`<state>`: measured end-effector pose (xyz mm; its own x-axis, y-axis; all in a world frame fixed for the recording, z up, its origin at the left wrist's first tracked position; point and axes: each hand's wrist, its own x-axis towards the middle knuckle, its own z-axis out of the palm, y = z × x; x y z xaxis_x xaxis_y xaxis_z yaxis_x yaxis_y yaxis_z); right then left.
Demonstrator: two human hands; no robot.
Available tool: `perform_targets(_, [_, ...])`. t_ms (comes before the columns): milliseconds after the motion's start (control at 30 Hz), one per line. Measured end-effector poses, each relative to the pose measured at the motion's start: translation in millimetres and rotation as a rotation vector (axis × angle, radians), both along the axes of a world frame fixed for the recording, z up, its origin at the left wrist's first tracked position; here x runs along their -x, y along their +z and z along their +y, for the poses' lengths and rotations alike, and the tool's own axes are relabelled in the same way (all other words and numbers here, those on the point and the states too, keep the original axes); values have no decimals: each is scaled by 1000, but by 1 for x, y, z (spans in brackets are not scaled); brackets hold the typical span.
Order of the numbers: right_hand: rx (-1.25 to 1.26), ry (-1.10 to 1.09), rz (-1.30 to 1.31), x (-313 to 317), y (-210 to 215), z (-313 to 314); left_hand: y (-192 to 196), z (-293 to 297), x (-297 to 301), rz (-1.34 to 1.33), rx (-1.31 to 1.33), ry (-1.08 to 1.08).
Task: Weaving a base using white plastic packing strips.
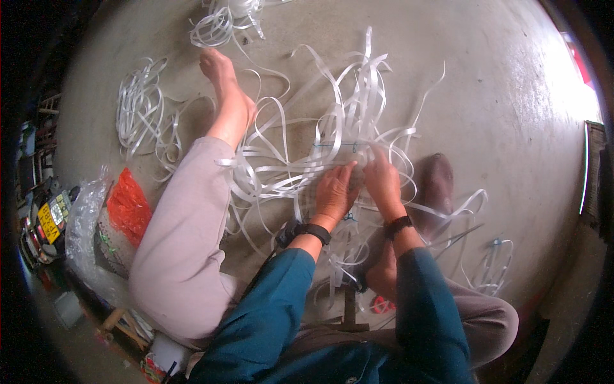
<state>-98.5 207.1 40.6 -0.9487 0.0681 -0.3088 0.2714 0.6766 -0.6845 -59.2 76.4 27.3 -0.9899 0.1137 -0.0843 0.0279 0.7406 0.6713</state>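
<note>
Flat white plastic strips cross in a partly woven piece on the floor in front of me, their loose ends looping outward. A blue-green tie runs across its far side. My left hand lies on the weave with its fingers extended and its thumb toward the other hand. Beside it, my right hand has bent fingers closed at the strips and seems to pinch one. Slight blur hides its fingertips. Another blue-green tie shows between my wrists.
Bundles of white strip lie at the far side and left. My bare left foot is stretched forward. A brown shoe-like thing is right of my hands. A red plastic bag and clear wrap lie left.
</note>
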Motion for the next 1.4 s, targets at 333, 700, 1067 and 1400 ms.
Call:
perform_targets(333, [-30, -85, -89, 8, -8, 1, 5, 0, 2, -34, 12, 3])
perform_targets(700, [-118, 105, 39, 18, -6, 13, 4, 1, 1, -85, 32, -25])
perform_targets(1067, [-282, 255, -70, 22, 7, 17, 1, 3, 1, -161, -44, 11])
perform_targets(1400, [-94, 152, -148, 17, 3, 24, 0, -6, 5, -30, -184, 252])
